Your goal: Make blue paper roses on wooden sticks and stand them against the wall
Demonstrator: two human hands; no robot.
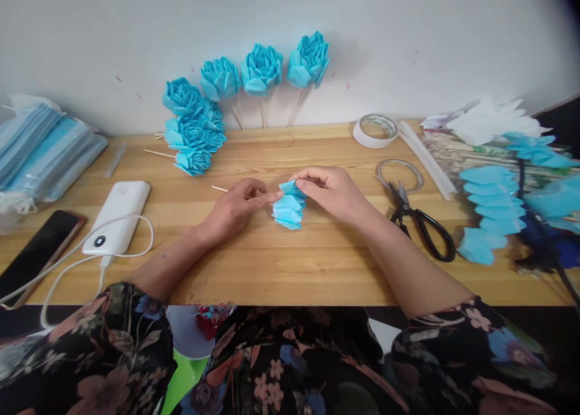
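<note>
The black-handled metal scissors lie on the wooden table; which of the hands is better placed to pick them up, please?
Probably the right hand, nearer the scissors, though it pinches folded light-blue petals; the left hand is farther off.

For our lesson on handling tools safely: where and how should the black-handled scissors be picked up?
I'd grip the scissors by the larger right-hand handle loop, coming from the person's near right side. The loop faces that way, while the metal blades point away, toward the thin ring beside them.
</note>
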